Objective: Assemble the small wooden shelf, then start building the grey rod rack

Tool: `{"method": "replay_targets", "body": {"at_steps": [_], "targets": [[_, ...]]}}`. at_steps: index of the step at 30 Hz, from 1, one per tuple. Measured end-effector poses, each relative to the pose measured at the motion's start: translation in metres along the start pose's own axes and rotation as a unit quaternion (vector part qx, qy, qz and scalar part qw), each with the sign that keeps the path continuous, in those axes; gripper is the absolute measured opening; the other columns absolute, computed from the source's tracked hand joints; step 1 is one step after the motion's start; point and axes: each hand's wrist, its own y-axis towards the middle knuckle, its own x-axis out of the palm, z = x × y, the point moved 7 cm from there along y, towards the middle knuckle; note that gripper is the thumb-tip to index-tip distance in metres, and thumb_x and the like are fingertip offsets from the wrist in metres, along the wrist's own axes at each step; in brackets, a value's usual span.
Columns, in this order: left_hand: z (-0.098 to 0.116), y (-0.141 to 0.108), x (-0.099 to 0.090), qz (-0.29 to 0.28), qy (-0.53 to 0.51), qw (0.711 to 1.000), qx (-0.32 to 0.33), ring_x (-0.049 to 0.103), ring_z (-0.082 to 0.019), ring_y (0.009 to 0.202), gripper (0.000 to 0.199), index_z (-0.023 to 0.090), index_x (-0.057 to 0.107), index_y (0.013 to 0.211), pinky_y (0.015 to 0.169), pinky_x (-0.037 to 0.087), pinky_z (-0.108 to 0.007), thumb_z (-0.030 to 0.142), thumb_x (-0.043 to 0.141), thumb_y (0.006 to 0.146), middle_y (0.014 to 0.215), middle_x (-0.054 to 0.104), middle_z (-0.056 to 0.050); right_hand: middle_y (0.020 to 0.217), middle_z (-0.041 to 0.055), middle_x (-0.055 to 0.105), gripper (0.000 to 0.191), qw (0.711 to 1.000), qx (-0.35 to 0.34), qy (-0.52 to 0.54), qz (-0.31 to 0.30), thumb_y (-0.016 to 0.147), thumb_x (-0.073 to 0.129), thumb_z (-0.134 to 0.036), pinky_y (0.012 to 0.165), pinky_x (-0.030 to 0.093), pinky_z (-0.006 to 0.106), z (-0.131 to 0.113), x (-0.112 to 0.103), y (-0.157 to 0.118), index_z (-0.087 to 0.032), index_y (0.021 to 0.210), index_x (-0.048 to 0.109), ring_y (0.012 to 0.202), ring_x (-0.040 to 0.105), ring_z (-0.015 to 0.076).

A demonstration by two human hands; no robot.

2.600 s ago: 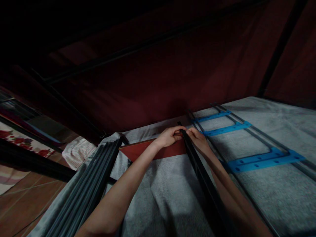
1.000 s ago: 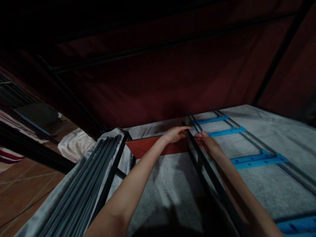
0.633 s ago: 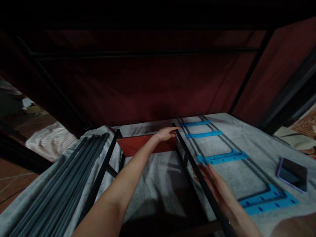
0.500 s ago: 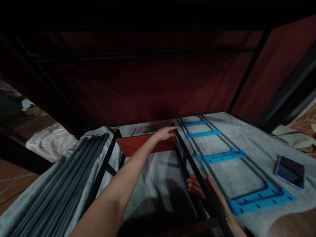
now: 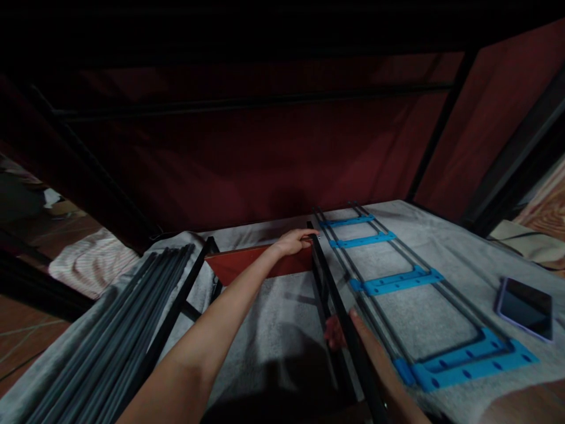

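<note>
A black metal frame with a reddish-brown board across its far end stands in front of me on a grey cloth. My left hand reaches over the board, its fingers closed on the far corner where board and right rail meet, beside a small shiny screw. Around the nearer part of the same rail, my right hand is curled, thumb side to the right and fingertips to the left; the rail hides part of it.
Grey tubes lie bundled on the left. Blue plastic brackets joined by thin grey rods lie on the right, near a phone. Dark posts and a dark red cloth wall enclose the far side. Grey cloth covers the surface.
My left fingers, stretched over the rail before, have drawn in at the corner. My right hand has shifted slightly left, its fingers curling in. The view has moved a little.
</note>
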Motion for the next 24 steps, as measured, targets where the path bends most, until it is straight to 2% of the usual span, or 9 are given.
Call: {"method": "replay_targets", "body": {"at_steps": [3, 6, 8, 12, 15, 18, 24], "targets": [[0.001, 0.000, 0.001, -0.005, -0.012, 1.000, 0.002, 0.062, -0.016, 0.105, 0.051, 0.019, 0.057, 0.128, 0.096, 0.044, -0.030, 0.011, 0.057, 0.078, 0.112, 0.068, -0.006, 0.086, 0.0064, 0.069, 0.039, 0.993, -0.052, -0.056, 0.086, 0.073, 0.063, -0.059, 0.063, 0.049, 0.036, -0.027, -0.018, 0.029, -0.024, 0.090, 0.068, 0.068, 0.061, 0.0208], [0.001, 0.002, 0.001, -0.008, -0.009, 1.000, 0.008, 0.062, -0.016, 0.104, 0.052, 0.019, 0.057, 0.128, 0.094, 0.045, -0.028, 0.010, 0.056, 0.077, 0.113, 0.068, -0.006, 0.089, 0.0054, 0.067, 0.040, 0.973, -0.157, -0.078, 0.146, 0.070, 0.067, -0.055, 0.062, 0.050, 0.034, -0.062, -0.029, 0.075, -0.022, 0.092, 0.065, 0.070, 0.060, 0.0199], [-0.001, 0.003, 0.001, -0.010, 0.009, 1.000, 0.012, 0.062, -0.016, 0.104, 0.050, 0.020, 0.057, 0.128, 0.093, 0.045, -0.028, 0.012, 0.057, 0.078, 0.114, 0.068, -0.005, 0.089, 0.0052, 0.066, 0.043, 0.957, -0.200, -0.083, 0.191, 0.068, 0.065, -0.057, 0.061, 0.050, 0.034, -0.077, -0.034, 0.107, -0.022, 0.092, 0.064, 0.069, 0.060, 0.0192], [-0.003, 0.004, 0.000, 0.001, 0.057, 0.998, 0.018, 0.062, -0.017, 0.103, 0.046, 0.021, 0.059, 0.126, 0.093, 0.045, -0.028, 0.017, 0.057, 0.080, 0.111, 0.068, -0.003, 0.092, 0.0058, 0.068, 0.048, 0.946, -0.247, -0.122, 0.173, 0.072, 0.059, -0.060, 0.066, 0.052, 0.035, -0.088, -0.023, 0.161, -0.021, 0.101, 0.064, 0.074, 0.062, 0.0202], [-0.001, 0.002, -0.001, 0.003, 0.085, 0.996, 0.021, 0.062, -0.018, 0.103, 0.048, 0.025, 0.058, 0.128, 0.094, 0.045, -0.030, 0.018, 0.058, 0.080, 0.112, 0.068, -0.001, 0.095, 0.0062, 0.068, 0.049, 0.941, -0.267, -0.135, 0.158, 0.076, 0.055, -0.060, 0.070, 0.052, 0.036, -0.087, -0.014, 0.182, -0.022, 0.105, 0.063, 0.079, 0.063, 0.0213], [0.001, 0.000, -0.003, 0.012, 0.098, 0.995, 0.013, 0.061, -0.019, 0.105, 0.051, 0.027, 0.056, 0.130, 0.095, 0.045, -0.031, 0.018, 0.059, 0.080, 0.115, 0.067, -0.001, 0.089, 0.0056, 0.068, 0.049, 0.939, -0.285, -0.128, 0.144, 0.078, 0.054, -0.060, 0.069, 0.052, 0.035, -0.084, -0.011, 0.191, -0.021, 0.106, 0.061, 0.076, 0.062, 0.0205], [0.005, -0.003, -0.005, 0.026, 0.114, 0.993, 0.007, 0.059, -0.021, 0.112, 0.054, 0.028, 0.052, 0.134, 0.099, 0.043, -0.034, 0.021, 0.059, 0.081, 0.121, 0.066, -0.002, 0.076, 0.0020, 0.063, 0.045, 0.924, -0.326, -0.168, 0.113, 0.082, 0.051, -0.059, 0.061, 0.047, 0.028, -0.089, -0.009, 0.189, -0.021, 0.106, 0.057, 0.069, 0.060, 0.0177]]}}
